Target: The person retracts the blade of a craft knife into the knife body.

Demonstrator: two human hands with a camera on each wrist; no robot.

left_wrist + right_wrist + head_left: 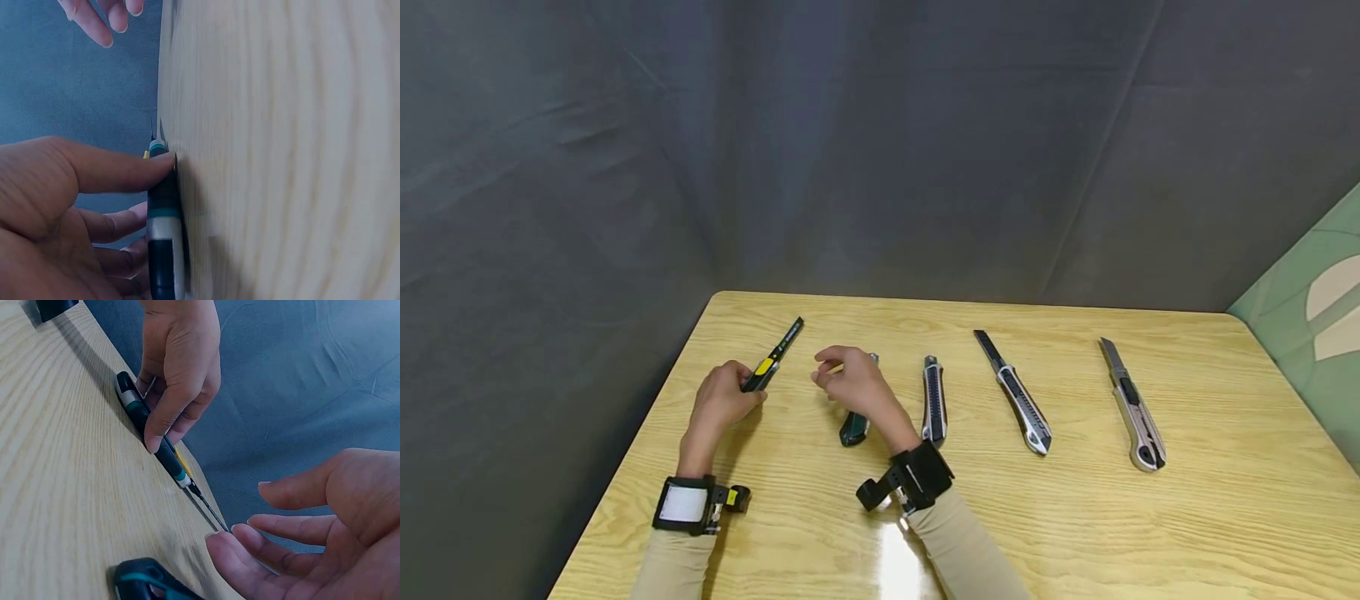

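Note:
My left hand (718, 400) pinches a box cutter (765, 369) by its dark handle, thumb on one side and fingers on the other. This cutter has a yellow slider, green bands and a long black blade that is extended and points away to the upper right. In the left wrist view its handle (164, 250) lies along or just over the table; contact is unclear. To the right, my right hand (853, 383) hovers with loosely bent fingers and holds nothing. Partly hidden under it lies a second, dark green box cutter (853, 429), also seen in part in the right wrist view.
Farther right lie a box cutter with a dark grip (934, 400), a silver one with a black blade (1024, 408), and a grey one with its blade out (1138, 425). The wooden table (1225, 517) meets a dark curtain (925, 167) at the back.

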